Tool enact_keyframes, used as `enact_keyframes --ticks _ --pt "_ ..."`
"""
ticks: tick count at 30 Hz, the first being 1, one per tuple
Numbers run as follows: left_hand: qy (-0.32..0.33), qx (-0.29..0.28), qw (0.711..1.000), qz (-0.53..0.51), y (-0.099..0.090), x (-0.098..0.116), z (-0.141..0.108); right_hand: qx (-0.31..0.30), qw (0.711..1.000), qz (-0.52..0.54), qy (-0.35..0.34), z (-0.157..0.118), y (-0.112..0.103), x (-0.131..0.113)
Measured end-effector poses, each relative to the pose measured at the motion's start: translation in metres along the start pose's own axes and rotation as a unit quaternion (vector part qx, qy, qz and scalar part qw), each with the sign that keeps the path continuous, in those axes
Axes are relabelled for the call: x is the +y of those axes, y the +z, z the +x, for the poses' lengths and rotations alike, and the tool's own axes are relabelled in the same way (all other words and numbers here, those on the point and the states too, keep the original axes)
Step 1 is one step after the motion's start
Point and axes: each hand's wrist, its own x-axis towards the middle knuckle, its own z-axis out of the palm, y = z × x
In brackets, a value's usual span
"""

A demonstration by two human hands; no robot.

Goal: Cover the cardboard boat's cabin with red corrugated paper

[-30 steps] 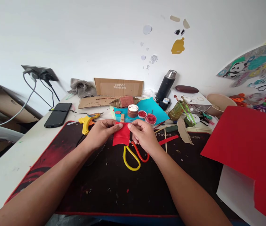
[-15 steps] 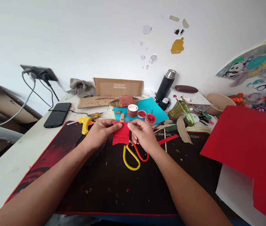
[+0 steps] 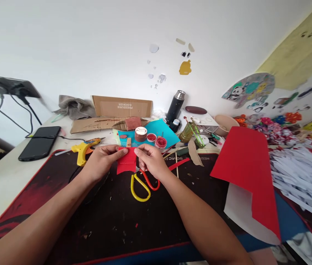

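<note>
Two hands, one piece of work: your left hand and right hand both pinch a small piece of pleated red paper; each thumb presses near an upper corner, fingers curled behind, neither hand open.

Progress, by judgement: fine crosswise ridges run over most of the piece and read as finished accordion folds; the short flap at the end nearest you looks flat, so that much seems left unfolded; how tightly the top edge is creased, you cannot tell from this view.

Position: the paper lies between your hands, touching both, its far edge spanning thumb to thumb, its flat end hanging free toward you; whether it touches the desk mat is unclear; scissors lie just on your side of it, loops toward you, blades mostly hidden.

Nearby: a narrow red strip beyond your right wrist; a large red sheet well to the right, notched along one edge; a yellow glue gun left of your left hand, apart from the paper.
</note>
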Motion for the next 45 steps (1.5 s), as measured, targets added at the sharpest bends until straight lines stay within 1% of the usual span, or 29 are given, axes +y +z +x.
enact_keyframes --ticks 3,6,9,13,17,20,25,30,35,38,40,42,45 --pt "-0.009 0.004 1.000 -0.013 -0.002 0.001 0.001 0.028 0.999 -0.003 -0.015 0.001 -0.004 -0.009" --pt "-0.017 -0.017 0.999 -0.022 -0.002 0.001 0.001 0.047 0.998 -0.030 -0.029 -0.005 -0.012 -0.021" --pt "-0.015 -0.045 0.999 -0.026 -0.001 0.001 -0.002 0.054 0.992 -0.116 -0.010 -0.020 -0.020 -0.027" --pt "0.001 -0.059 0.998 -0.009 -0.001 0.003 -0.006 0.022 0.982 -0.184 0.036 -0.046 -0.025 -0.018" --pt "0.008 -0.070 0.997 0.020 -0.001 0.006 -0.010 0.036 0.959 -0.275 0.053 -0.065 -0.028 -0.005" --pt "-0.009 -0.073 0.997 0.012 -0.001 0.006 -0.010 0.047 0.924 -0.376 0.052 -0.071 -0.036 -0.006" --pt "-0.027 -0.050 0.998 0.005 -0.004 0.004 -0.007 0.057 0.831 -0.549 0.066 -0.071 -0.059 -0.025" --pt "-0.039 -0.048 0.998 -0.002 -0.007 0.008 -0.005 0.066 0.744 -0.659 0.084 -0.053 -0.091 -0.044" --pt "-0.062 -0.042 0.997 -0.003 -0.007 0.011 -0.004 0.028 0.672 -0.735 0.088 -0.026 -0.114 -0.047" --pt "-0.085 -0.032 0.996 0.001 -0.007 0.011 -0.003 -0.008 0.639 -0.764 0.084 -0.014 -0.123 -0.041" --pt "-0.097 -0.028 0.995 0.002 -0.007 0.012 -0.003 -0.030 0.624 -0.777 0.081 -0.008 -0.128 -0.037" --pt "-0.101 -0.029 0.994 0.002 -0.006 0.013 -0.002 -0.048 0.614 -0.784 0.077 -0.004 -0.133 -0.031" --pt "-0.106 -0.029 0.994 0.008 -0.005 0.012 -0.003 -0.062 0.608 -0.788 0.071 0.000 -0.136 -0.025"
